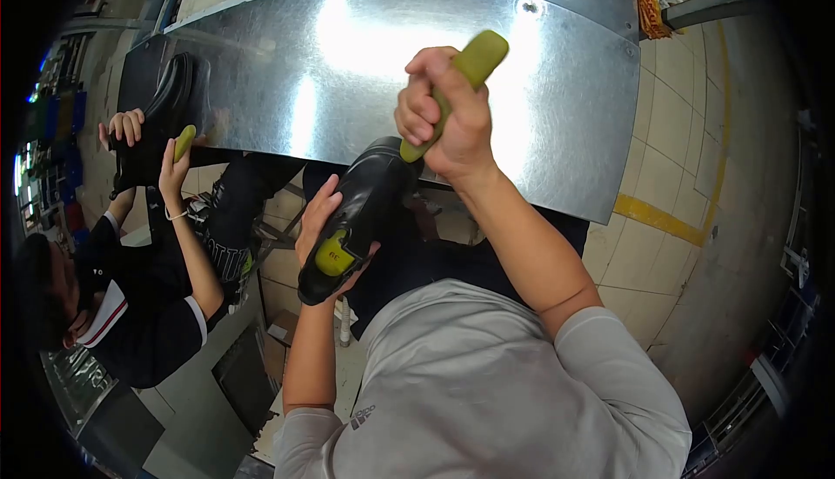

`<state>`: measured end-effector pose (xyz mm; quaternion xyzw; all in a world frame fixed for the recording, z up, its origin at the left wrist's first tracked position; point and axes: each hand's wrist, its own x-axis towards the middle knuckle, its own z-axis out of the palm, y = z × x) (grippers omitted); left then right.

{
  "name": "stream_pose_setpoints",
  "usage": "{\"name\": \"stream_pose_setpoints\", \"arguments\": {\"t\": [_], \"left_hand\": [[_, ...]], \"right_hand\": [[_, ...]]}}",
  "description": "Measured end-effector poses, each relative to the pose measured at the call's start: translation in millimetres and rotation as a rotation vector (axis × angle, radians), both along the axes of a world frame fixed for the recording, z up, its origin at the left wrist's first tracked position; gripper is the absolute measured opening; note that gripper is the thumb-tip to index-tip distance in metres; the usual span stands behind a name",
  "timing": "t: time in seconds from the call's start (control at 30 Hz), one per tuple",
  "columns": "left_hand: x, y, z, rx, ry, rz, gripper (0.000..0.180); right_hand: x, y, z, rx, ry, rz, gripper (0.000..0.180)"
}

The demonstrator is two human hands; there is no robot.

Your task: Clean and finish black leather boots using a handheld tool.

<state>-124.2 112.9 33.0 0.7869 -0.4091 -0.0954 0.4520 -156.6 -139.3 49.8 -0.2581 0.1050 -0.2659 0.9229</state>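
We hold the black shoe [379, 185] by its heel end in our left hand [315, 221], its long axis slanting toe-first toward the metal table's [565, 131] near edge. Our right hand [457, 124], nearer the toe, clasps a green bar [481, 56], its lower tip at the toe.

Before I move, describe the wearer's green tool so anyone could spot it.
Find the shiny metal table, then the wearer's right hand seen against it. That fist holds the green tool, a rounded bar slanting up right. Unlike the similar piece in a co-worker's hand, far left, it's upper centre.
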Motion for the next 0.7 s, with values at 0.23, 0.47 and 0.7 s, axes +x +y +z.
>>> {"name": "stream_pose_setpoints", "arguments": {"t": [0.23, 0.47, 0.7], "left_hand": [[-15.3, -6.9, 13.1, -0.202, 0.597, 0.366, 0.060], [-19.1, -24.3, 16.3, -0.507, 0.745, 0.527, 0.064], [-30.6, -22.9, 13.3, -0.469, 0.660, 0.505, 0.044]], "right_hand": [[54.6, -7.8, 30.9, -0.206, -0.032, 0.158, 0.026], [50.6, 21.0, 34.6, -0.098, -0.032, 0.183, 0.029], [60.3, 20.5, 43.6, -0.104, 0.084, -0.037, 0.031]]}}
